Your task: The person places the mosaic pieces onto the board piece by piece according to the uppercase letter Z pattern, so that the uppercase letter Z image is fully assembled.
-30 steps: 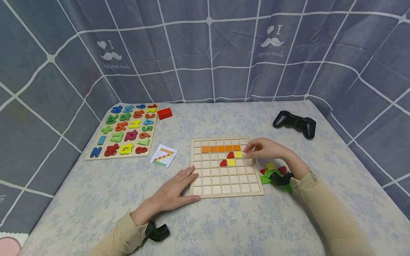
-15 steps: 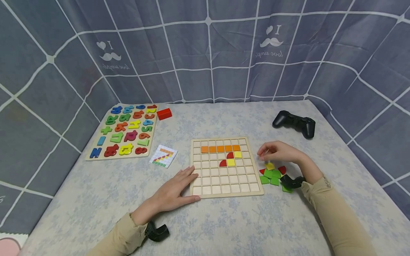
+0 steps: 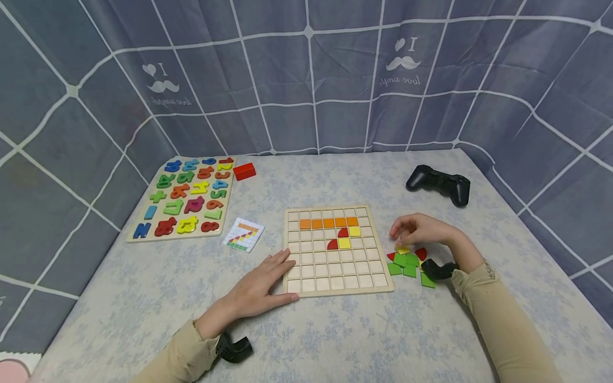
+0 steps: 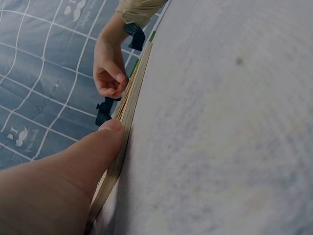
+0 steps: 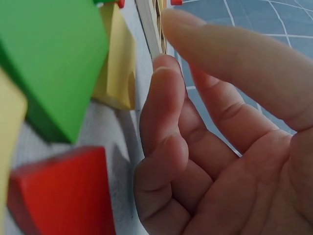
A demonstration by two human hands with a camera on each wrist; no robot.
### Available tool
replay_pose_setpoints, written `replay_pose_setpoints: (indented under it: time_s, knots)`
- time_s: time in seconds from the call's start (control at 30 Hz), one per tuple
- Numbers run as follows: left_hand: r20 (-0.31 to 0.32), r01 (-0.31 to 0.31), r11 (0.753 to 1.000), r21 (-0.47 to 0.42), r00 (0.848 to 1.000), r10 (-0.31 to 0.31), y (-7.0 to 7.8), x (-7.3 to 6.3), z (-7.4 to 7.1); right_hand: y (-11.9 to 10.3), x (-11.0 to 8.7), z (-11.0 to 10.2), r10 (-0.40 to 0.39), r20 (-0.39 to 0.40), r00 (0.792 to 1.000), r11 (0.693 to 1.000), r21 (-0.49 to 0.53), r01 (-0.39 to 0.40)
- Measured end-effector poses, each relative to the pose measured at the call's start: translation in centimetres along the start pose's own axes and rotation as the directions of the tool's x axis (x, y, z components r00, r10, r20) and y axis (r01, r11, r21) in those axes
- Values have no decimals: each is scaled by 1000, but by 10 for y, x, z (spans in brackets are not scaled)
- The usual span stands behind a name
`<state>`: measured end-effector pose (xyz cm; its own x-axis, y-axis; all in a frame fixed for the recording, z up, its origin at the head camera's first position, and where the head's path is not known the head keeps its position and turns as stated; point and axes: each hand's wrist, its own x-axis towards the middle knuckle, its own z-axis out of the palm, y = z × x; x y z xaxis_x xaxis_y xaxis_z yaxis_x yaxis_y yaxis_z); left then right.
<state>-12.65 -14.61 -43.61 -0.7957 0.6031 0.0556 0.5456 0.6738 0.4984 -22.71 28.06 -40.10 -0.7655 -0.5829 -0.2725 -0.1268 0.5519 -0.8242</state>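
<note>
Right hand [image 3: 423, 230] by tiles [image 3: 411, 259], at board's [image 3: 330, 268] three o'clock
Fingers loosely curled; left hand [image 3: 256, 290], thumb spread, touches eight o'clock.

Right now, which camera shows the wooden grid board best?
The head view, because the board shows nearly whole, from above. The left wrist view shows mainly its side edge; the right wrist view, only a small piece.

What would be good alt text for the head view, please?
A person's left hand touches a wooden grid board partly filled with coloured tiles, while the right hand is at a pile of loose tiles beside the board.
</note>
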Motion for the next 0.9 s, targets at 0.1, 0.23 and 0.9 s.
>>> replay_pose_setpoints:
  time_s: [0.1, 0.23, 0.9]
  knots:
    - [2, -2, 1000, -1, 1000, 2, 0, 0, 0, 0, -2, 0, 12, 19, 1000, 1000, 15, -12]
    - [11, 6, 1000, 2, 1000, -6, 0, 0, -1, 2, -3, -2, 11, 47, 999, 999, 33, -13]
    - [2, -13, 1000, -11, 1000, 13, 2, -1, -1, 3, -5, -3, 28, 81, 996, 1000, -15, -27]
